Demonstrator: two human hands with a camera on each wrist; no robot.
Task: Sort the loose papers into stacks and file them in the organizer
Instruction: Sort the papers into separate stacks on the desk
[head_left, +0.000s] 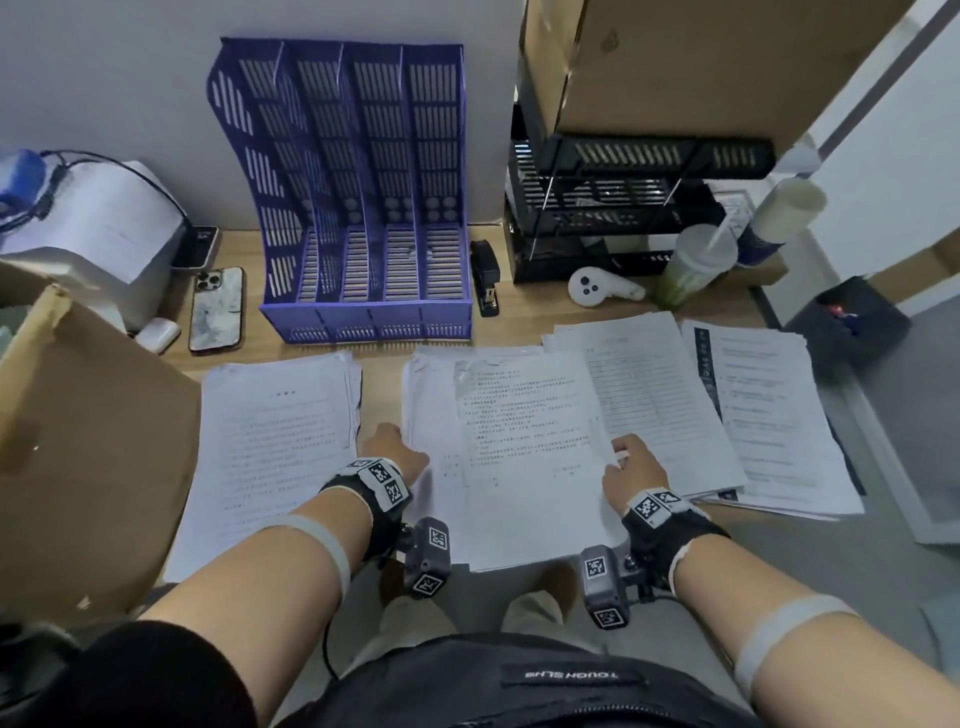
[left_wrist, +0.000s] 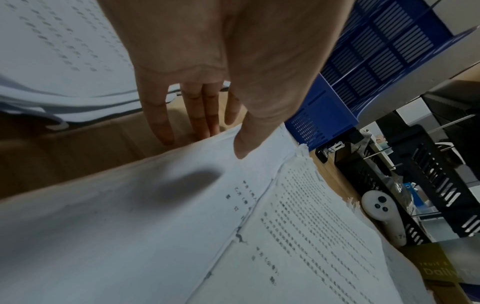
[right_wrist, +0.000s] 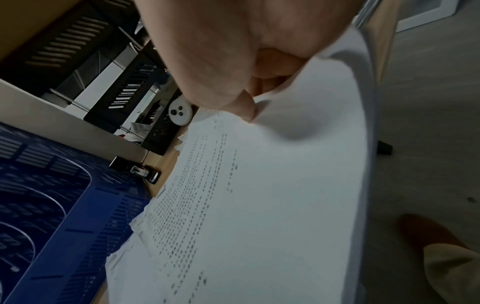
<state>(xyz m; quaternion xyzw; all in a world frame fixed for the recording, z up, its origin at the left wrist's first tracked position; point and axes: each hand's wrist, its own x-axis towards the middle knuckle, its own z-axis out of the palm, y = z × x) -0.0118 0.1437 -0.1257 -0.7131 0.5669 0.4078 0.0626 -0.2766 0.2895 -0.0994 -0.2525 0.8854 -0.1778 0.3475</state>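
A blue four-slot organizer (head_left: 363, 208) stands upright against the wall, its slots showing no paper. Several stacks of printed paper lie on the desk in front of it: a left stack (head_left: 270, 441), a middle stack (head_left: 519, 457) and two overlapping right stacks (head_left: 660, 395) (head_left: 769, 415). My left hand (head_left: 395, 447) is at the middle stack's left edge, thumb (left_wrist: 244, 144) lying on top and fingers (left_wrist: 202, 115) straight beside the edge. My right hand (head_left: 623, 460) pinches the right edge of that stack's top sheets (right_wrist: 259, 195), which curl up under the thumb (right_wrist: 244, 109).
A cardboard box (head_left: 78, 441) crowds the desk's left side, with a printer (head_left: 104, 223), phone (head_left: 215, 309) and earbud case (head_left: 158, 332) behind it. A stapler (head_left: 484, 278), white controller (head_left: 597, 288), cup (head_left: 691, 265) and black tray rack (head_left: 613, 208) stand right of the organizer.
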